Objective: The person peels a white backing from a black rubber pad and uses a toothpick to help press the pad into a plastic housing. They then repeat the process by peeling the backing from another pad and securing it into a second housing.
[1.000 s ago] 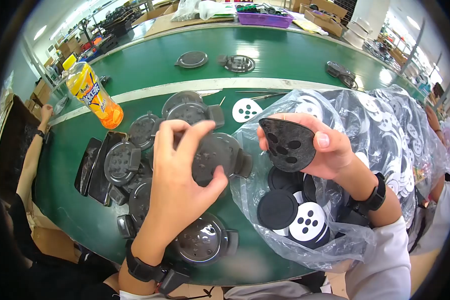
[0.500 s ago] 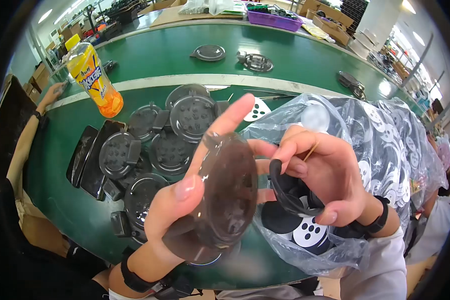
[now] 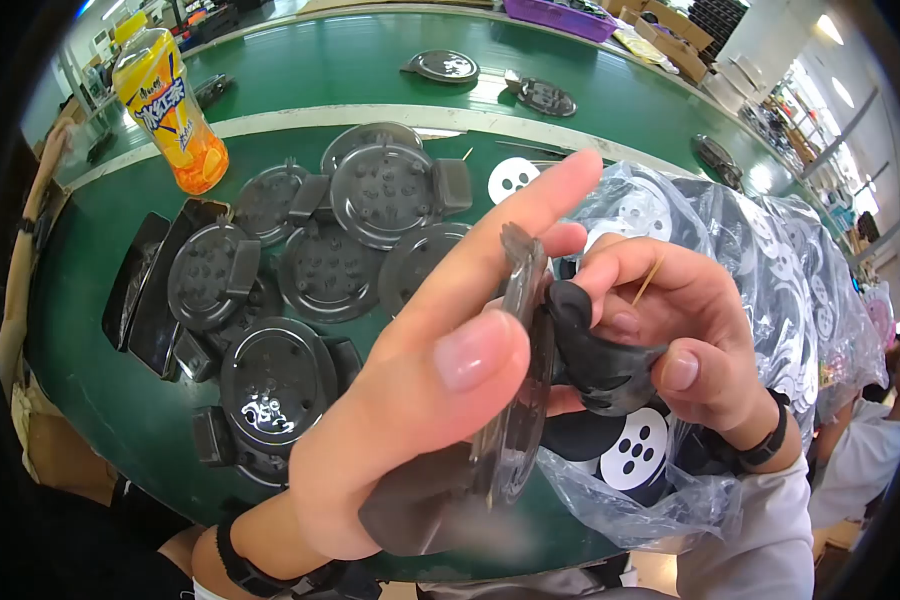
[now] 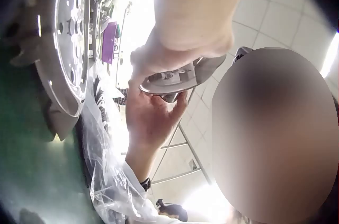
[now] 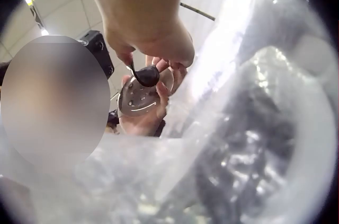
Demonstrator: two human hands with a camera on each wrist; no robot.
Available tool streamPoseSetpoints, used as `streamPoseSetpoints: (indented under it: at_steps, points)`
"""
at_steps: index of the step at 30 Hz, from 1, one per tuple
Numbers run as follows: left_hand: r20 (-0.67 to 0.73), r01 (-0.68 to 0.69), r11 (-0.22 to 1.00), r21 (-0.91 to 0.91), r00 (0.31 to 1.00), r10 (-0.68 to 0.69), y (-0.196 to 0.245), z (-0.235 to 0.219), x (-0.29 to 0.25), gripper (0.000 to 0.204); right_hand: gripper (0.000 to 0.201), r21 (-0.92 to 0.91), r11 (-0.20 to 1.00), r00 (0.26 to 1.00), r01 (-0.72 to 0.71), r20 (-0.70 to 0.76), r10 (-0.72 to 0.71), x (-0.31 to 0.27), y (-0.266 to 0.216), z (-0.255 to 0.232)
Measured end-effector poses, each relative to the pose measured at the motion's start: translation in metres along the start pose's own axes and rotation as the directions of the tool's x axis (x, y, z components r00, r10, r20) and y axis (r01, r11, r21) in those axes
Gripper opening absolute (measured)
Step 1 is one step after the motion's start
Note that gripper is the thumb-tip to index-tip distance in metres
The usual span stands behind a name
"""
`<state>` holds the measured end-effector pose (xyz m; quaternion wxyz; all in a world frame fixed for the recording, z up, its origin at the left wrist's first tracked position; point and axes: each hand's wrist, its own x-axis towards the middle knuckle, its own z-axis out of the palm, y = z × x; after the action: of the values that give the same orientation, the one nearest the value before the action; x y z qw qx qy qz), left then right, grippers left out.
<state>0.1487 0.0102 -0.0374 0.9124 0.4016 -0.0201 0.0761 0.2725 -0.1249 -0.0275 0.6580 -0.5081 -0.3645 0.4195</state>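
My left hand [image 3: 400, 400] grips a round, smoky translucent plastic cover [image 3: 515, 430], turned nearly edge-on in the head view, thumb on its near face. In my right hand [image 3: 715, 335], a flexible black pad with holes [image 3: 615, 375] is pinched and bent into a curve. It sits right beside the cover's right face. A thin wooden toothpick [image 3: 650, 278] pokes up between the right fingers. The right wrist view shows the curled pad [image 5: 146, 77] overlapping the cover [image 5: 139, 98]. Several similar covers [image 3: 385, 195] lie in a group left of my hands.
An orange drink bottle [image 3: 170, 110] stands at the back left. Clear plastic bags [image 3: 660, 520] of black and white holed discs [image 3: 633, 450] fill the right side. More covers [image 3: 445, 67] lie on the green belt behind a pale strip. Another person's sleeve [image 3: 850, 455] shows far right.
My left hand has lifted a cover from the group and brought it right, turning it edge-on against the pad. The right hand's pad has gone from nearly flat to bent.
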Motion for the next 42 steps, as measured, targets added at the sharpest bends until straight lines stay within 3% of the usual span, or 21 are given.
streamPoseSetpoints:
  at_steps: [8, 10, 23, 25, 26, 28, 31, 38, 40, 42]
  points:
    - [0.032, -0.043, 0.998, 0.044, 0.999, 0.042, -0.007, -0.011, 0.01, 0.084, 0.058, 0.04, 0.998, 0.998, -0.055, -0.009, 0.056, 0.0, -0.001, 0.001]
    - [0.029, -0.016, 0.999, 0.044, 0.999, 0.015, -0.006, -0.012, 0.008, 0.084, 0.055, 0.005, 0.999, 0.999, 0.041, 0.035, -0.041, 0.002, 0.005, -0.003]
    - [0.013, -0.008, 1.0, -0.026, 1.0, 0.008, -0.01, -0.008, 0.007, 0.088, 0.056, -0.089, 0.996, 1.0, 0.006, -0.021, -0.008, 0.001, 0.001, 0.001]
    - [0.026, -0.003, 1.0, -0.025, 1.0, 0.004, -0.008, -0.008, 0.007, 0.09, 0.059, -0.225, 0.959, 0.982, 0.172, -0.035, -0.184, 0.002, 0.005, 0.001]
    - [0.038, 0.003, 1.0, -0.026, 0.999, -0.002, -0.007, -0.007, 0.007, 0.091, 0.059, -0.225, 0.959, 0.982, 0.173, -0.037, -0.186, 0.001, 0.003, -0.001]
    - [0.023, 0.005, 1.0, -0.028, 1.0, -0.005, -0.006, -0.004, 0.006, 0.093, 0.063, -0.439, 0.838, 0.946, 0.323, 0.142, -0.29, 0.002, -0.001, -0.01]
    - [-0.002, -0.002, 1.0, -0.019, 1.0, 0.002, -0.006, -0.002, 0.007, 0.096, 0.063, -0.538, 0.748, 0.92, 0.389, 0.187, -0.344, 0.003, -0.002, -0.01]
    - [-0.053, -0.026, 0.999, 0.024, 0.998, 0.027, -0.004, 0.005, 0.006, 0.101, 0.064, -0.477, 0.813, 0.942, 0.334, 0.133, -0.309, 0.0, -0.001, -0.004]
    - [-0.056, -0.029, 0.999, 0.017, 0.998, 0.03, -0.005, 0.007, 0.006, 0.101, 0.066, -0.343, 0.916, 0.978, 0.207, 0.071, -0.194, -0.002, -0.003, -0.002]
    - [-0.058, -0.033, 0.999, 0.011, 0.998, 0.033, -0.004, 0.007, 0.006, 0.101, 0.066, -0.378, 0.898, 0.974, 0.225, 0.075, -0.213, -0.001, -0.002, -0.004]
